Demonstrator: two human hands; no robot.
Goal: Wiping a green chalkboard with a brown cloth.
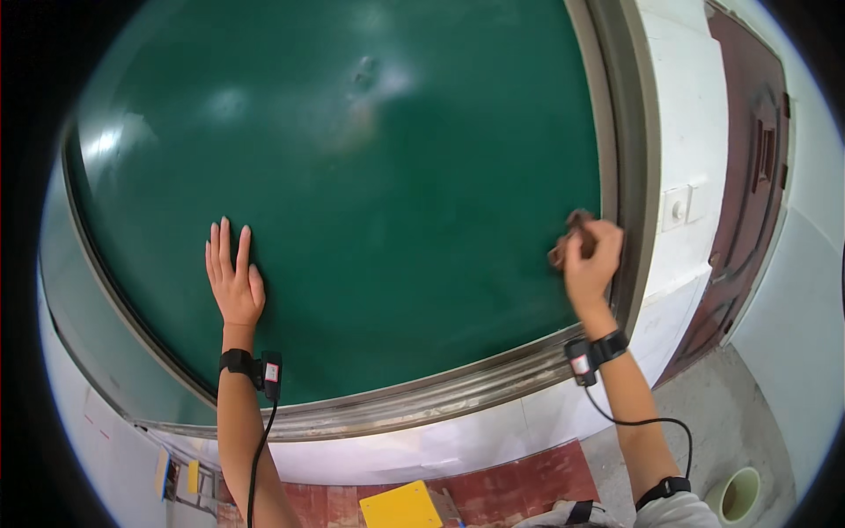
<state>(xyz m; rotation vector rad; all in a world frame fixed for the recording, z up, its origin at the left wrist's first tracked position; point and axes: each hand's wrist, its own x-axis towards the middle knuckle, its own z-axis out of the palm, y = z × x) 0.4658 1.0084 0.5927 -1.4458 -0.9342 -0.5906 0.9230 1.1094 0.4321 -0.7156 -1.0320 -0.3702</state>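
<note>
Before me a green chalkboard (422,264) fills most of the view, glossy with reflected light. My left hand (236,280) rests palm-down on its surface toward the left, fingers stretched upward, holding nothing. Near the board's right edge, my right hand (594,261) grips a crumpled brown cloth (560,254) against the surface; part of the cloth is hidden by the fingers. That hand is slightly blurred and lies beside the metal frame (634,165). Each wrist wears a black strap with a small cabled device.
Along the board's bottom runs a metal ledge (422,402). A wall switch (676,208) and a brown door (746,191) stand to the right. Below are a yellow seat or tabletop (401,507), red flooring (528,472) and a pale bucket (736,495). More furniture (191,478) sits at lower left.
</note>
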